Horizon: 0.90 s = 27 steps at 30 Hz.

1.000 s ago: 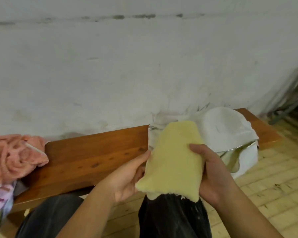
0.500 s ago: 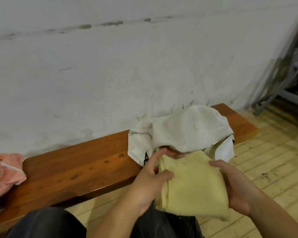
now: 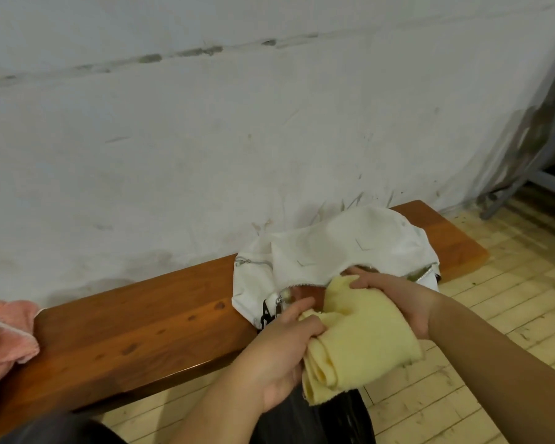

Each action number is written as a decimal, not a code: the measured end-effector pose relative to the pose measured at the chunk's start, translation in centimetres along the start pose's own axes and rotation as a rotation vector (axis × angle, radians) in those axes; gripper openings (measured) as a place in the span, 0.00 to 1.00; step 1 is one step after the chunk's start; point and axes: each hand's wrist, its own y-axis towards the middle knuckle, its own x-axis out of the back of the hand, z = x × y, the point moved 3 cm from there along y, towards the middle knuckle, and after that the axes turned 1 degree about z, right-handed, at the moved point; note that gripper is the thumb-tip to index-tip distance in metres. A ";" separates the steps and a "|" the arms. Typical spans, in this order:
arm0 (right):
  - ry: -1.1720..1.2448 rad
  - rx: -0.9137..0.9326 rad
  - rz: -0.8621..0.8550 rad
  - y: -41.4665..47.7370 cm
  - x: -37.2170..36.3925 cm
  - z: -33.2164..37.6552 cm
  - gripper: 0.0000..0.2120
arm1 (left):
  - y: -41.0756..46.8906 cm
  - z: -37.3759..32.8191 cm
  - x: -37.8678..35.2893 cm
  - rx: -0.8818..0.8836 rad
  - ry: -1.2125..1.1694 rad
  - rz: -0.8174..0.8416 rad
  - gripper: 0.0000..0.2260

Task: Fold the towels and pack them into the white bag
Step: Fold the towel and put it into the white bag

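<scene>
A folded pale yellow towel [image 3: 362, 334] is held in front of the open mouth of the white bag [image 3: 327, 248], which lies on the right end of the wooden bench [image 3: 135, 325]. My left hand [image 3: 279, 347] grips the towel's left folded edge. On the towel's far right side, my right hand [image 3: 394, 299] holds it with fingertips at the bag's zipper opening. Something reddish-brown shows inside the bag. A crumpled pink towel [image 3: 4, 331] lies on the bench's left end.
The bench stands against a scuffed white wall [image 3: 237, 129]. A pale plank floor [image 3: 510, 299] lies to the right, with a grey metal frame [image 3: 526, 174] at the far right. My dark trouser legs [image 3: 314, 421] are below the towel.
Both hands have carried the yellow towel forward from above my lap to the bag's opening. The view has swung right, so the pink towel sits nearer the left edge.
</scene>
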 end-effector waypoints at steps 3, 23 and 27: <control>-0.012 0.196 0.036 -0.9 0.2 3.2 0.22 | 1.4 -0.9 -1.4 0.021 0.014 0.035 0.16; -0.336 0.412 -0.634 3.7 0.8 -0.8 0.13 | 9.2 -4.7 -1.4 -0.379 0.376 -0.523 0.16; -0.264 0.428 -0.602 5.0 -0.4 -0.6 0.10 | 9.1 -4.6 -0.6 -0.392 0.279 -0.573 0.15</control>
